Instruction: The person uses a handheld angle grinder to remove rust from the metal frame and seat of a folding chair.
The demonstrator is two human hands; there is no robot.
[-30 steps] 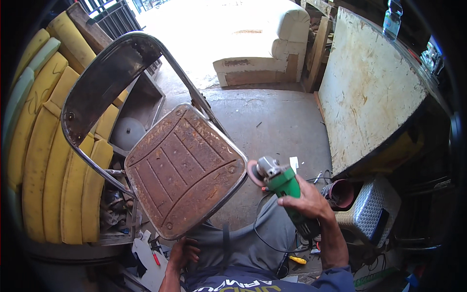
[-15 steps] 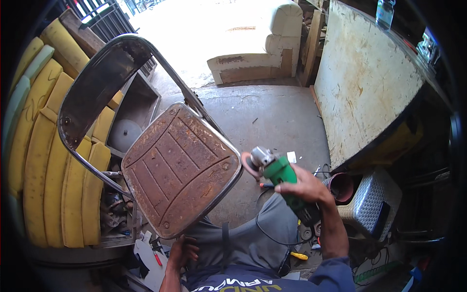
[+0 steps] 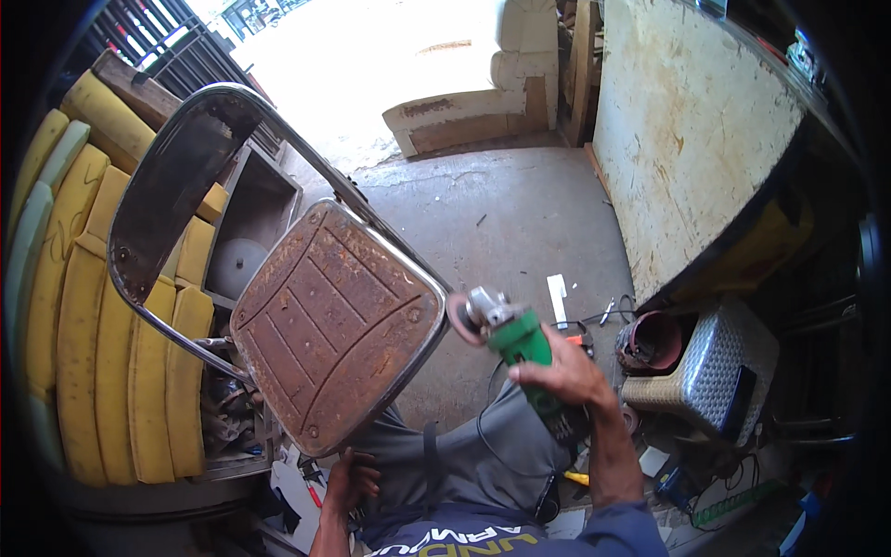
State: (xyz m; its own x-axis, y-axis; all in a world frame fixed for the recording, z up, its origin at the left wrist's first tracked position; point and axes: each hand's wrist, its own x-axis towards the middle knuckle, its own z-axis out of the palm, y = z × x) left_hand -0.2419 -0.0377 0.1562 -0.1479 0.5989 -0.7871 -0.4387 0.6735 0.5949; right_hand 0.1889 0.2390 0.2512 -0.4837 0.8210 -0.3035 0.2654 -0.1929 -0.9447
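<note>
A metal chair with a rusty brown seat and a chrome-edged backrest frame leans tilted in front of me, left of the middle. At the seat's near corner, my left hand has its fingers bent against the rim, some of them partly hidden. My right hand is wrapped round the green body of an angle grinder. The grinder's reddish disc is blurred and sits at the seat's right edge; whether it touches the metal is unclear.
Yellow foam pads are stacked at the left, beside an open drawer-like box. A worn white sofa stands ahead. To the right are a stained pale panel, a reddish pot and a silver woven-patterned stool.
The right hand and grinder have shifted slightly left and down, staying by the seat's right edge. The view has turned a little, and the left hand keeps its place at the corner.
</note>
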